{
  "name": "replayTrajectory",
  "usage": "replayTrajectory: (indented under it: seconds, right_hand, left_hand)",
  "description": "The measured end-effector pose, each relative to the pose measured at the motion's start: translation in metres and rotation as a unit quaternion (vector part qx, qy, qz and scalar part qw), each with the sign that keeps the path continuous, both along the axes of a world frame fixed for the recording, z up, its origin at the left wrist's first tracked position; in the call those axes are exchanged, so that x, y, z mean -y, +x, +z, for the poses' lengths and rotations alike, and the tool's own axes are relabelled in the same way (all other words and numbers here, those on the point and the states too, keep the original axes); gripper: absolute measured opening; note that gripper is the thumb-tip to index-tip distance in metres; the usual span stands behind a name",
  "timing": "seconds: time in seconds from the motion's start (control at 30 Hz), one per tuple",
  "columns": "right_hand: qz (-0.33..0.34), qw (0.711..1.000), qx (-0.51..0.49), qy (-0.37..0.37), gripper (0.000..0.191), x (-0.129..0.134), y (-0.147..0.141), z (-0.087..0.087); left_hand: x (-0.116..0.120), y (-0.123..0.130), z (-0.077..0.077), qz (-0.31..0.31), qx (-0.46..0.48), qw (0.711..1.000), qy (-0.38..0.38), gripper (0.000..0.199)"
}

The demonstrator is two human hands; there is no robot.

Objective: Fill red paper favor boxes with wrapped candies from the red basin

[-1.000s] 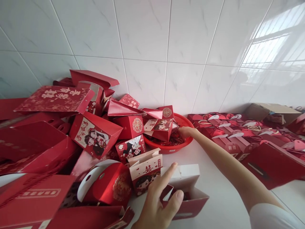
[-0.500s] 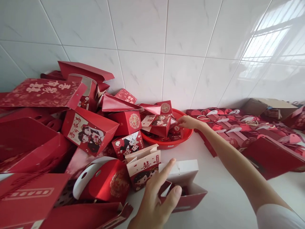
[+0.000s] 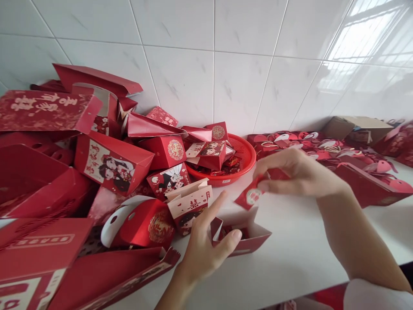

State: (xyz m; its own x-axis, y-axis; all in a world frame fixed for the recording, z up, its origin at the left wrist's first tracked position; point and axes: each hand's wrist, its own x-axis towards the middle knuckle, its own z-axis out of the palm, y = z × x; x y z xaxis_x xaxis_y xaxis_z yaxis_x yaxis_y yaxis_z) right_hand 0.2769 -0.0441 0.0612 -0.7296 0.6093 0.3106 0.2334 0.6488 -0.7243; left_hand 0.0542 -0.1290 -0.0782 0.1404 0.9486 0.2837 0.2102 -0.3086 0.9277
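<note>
In my right hand (image 3: pixel 290 174), a small red wrapped candy packet (image 3: pixel 251 196) with a round white label is pinched between thumb and fingers. The packet hangs just above an open red gift box (image 3: pixel 254 242), which stands on the white table with small red packets inside. At this box's left side is my left hand (image 3: pixel 206 243), thumb and forefinger spread around its corner; I cannot tell how firmly they touch it. A red plastic basket (image 3: pixel 247 161) behind holds more red packets, with a few boxes lying partly over it.
Red wedding gift boxes (image 3: pixel 112 165) lie heaped on the left. Rows of filled red boxes (image 3: pixel 309 144) stand at the right, with a brown cardboard box (image 3: pixel 358 127) behind them. A white tiled wall (image 3: pixel 180 82) bounds the table (image 3: pixel 297 249) at the back.
My right hand has come out of the basket toward me, bringing a red candy packet over the open box. My left hand stays by the box. The view has shifted slightly.
</note>
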Motion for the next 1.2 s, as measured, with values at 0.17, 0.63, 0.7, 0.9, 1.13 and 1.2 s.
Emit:
replayTrajectory:
  seconds: [0.17,0.63,0.7,0.9,1.13,1.2]
  right_hand:
    - [-0.040,0.991,0.071,0.110,0.013,0.027,-0.010,-0.019]
    - [-0.171,0.984,-0.046,0.028,0.062,0.043,0.007,-0.110]
    - [-0.184,0.977,-0.106,0.004,0.047,0.041,0.000,-0.120]
    - [-0.186,0.961,-0.204,-0.005,0.032,0.032,-0.015,-0.136]
    - [-0.202,0.955,-0.198,0.087,0.025,0.035,-0.016,-0.145]
    - [-0.205,0.957,-0.198,0.053,0.033,0.037,-0.015,-0.144]
  left_hand:
    - [-0.001,0.000,-0.001,0.000,0.007,1.000,0.006,0.070]
    - [0.000,-0.001,-0.011,-0.025,-0.005,0.999,0.029,0.066]
    - [0.000,-0.001,-0.014,0.005,0.023,0.999,0.033,0.074]
    - [-0.006,0.002,-0.020,0.047,0.015,0.998,0.045,0.050]
    - [-0.010,0.003,-0.019,0.056,-0.026,0.991,0.116,0.019]
    - [-0.009,0.004,-0.015,0.050,-0.033,0.991,0.121,0.018]
